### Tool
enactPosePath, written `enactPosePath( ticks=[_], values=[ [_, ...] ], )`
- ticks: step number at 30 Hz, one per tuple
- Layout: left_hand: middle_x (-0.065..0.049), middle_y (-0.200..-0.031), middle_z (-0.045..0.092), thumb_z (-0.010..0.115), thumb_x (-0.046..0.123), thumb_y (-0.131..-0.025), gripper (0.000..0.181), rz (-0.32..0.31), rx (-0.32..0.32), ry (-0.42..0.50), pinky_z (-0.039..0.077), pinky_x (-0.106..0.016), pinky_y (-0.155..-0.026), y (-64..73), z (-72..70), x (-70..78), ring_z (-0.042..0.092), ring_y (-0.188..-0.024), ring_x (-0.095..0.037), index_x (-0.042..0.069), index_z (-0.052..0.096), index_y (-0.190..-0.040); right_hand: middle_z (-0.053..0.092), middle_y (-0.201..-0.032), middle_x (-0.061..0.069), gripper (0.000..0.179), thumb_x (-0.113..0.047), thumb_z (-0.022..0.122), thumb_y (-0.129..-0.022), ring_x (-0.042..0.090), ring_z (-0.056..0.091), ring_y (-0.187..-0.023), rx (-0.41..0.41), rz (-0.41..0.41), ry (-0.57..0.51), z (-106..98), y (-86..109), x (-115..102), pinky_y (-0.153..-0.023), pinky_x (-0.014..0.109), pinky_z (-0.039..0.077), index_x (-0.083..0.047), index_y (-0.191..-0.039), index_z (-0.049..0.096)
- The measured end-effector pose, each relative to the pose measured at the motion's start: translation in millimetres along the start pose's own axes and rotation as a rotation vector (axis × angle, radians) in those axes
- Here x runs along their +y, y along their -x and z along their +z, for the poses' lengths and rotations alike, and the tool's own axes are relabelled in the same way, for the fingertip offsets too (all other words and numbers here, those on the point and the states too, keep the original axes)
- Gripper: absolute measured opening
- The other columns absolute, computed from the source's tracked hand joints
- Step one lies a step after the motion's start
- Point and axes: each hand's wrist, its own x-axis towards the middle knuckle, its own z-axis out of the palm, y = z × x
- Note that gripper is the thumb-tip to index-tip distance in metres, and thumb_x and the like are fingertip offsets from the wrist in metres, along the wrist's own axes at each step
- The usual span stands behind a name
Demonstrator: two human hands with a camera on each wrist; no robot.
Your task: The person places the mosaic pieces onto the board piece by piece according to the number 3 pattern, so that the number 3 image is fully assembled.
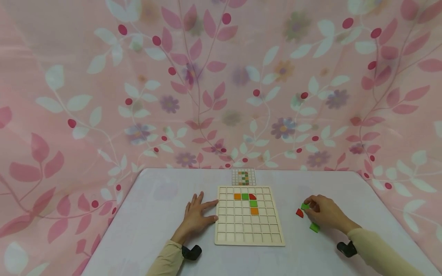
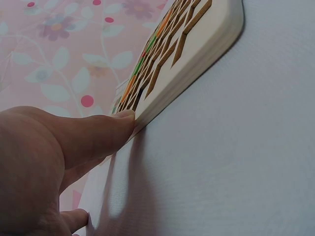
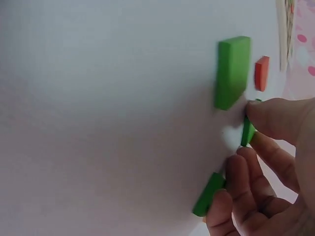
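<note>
My left hand (image 1: pixel 197 215) lies with spread fingers beside the wooden grid board (image 1: pixel 228 238). Its thumb and index fingertip touch the board's left edge, and the thumb at the rim shows again in the left wrist view. To the right of the board, my right hand (image 1: pixel 326 212) pinches a green tile (image 3: pixel 248 132) between thumb and fingers, close over the table. Near it lie a red quarter-round tile (image 1: pixel 299 213) and another green tile (image 1: pixel 314 227). A further green block (image 3: pixel 209 194) shows by the curled fingers in the right wrist view, partly hidden by them.
On the board sit two orange tiles, the upper one (image 1: pixel 237 196) at the row's left end, two green tiles and a red quarter-round tile (image 1: pixel 252 196). A small pattern card (image 1: pixel 235 177) lies behind the board. The white table (image 1: pixel 165 191) meets a floral cloth at the back.
</note>
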Motion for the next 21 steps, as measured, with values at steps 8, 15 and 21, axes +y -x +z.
enactPosePath(
  ticks=[8,15,21],
  values=[
    [-0.033,-0.171,0.022,0.085,0.026,-0.088,0.053,0.005,-0.006,0.001,0.001,-0.075,-0.125,0.8,-0.9,-0.8,0.005,-0.162,-0.055,0.017,0.072,-0.139,0.068,-0.096,0.000,0.029,-0.021,0.081,-0.093,0.014,0.058,-0.084,0.013,0.018,-0.017,5,2.2,3,-0.069,0.023,0.051,-0.005,-0.115,0.073],
    [-0.033,-0.171,0.022,0.085,0.026,-0.088,0.053,0.011,-0.006,0.009,0.001,-0.076,-0.125,0.1,-0.6,-1.6,0.005,-0.162,-0.055,0.017,0.072,-0.139,0.069,-0.094,0.003,0.033,-0.022,0.085,-0.090,0.015,0.060,-0.084,0.067,0.018,0.002,5,4.8,3,-0.069,0.025,0.053,0.000,-0.112,0.073],
    [-0.033,-0.172,0.022,0.085,0.026,-0.088,0.052,0.002,-0.002,0.004,0.001,-0.075,-0.126,-0.1,-0.4,-2.2,0.005,-0.162,-0.055,0.018,0.073,-0.138,0.067,-0.091,0.002,0.028,-0.018,0.086,-0.089,0.012,0.058,-0.080,0.121,-0.020,0.034,12,6.0,6,-0.067,0.024,0.053,0.000,-0.107,0.074]
  ],
)
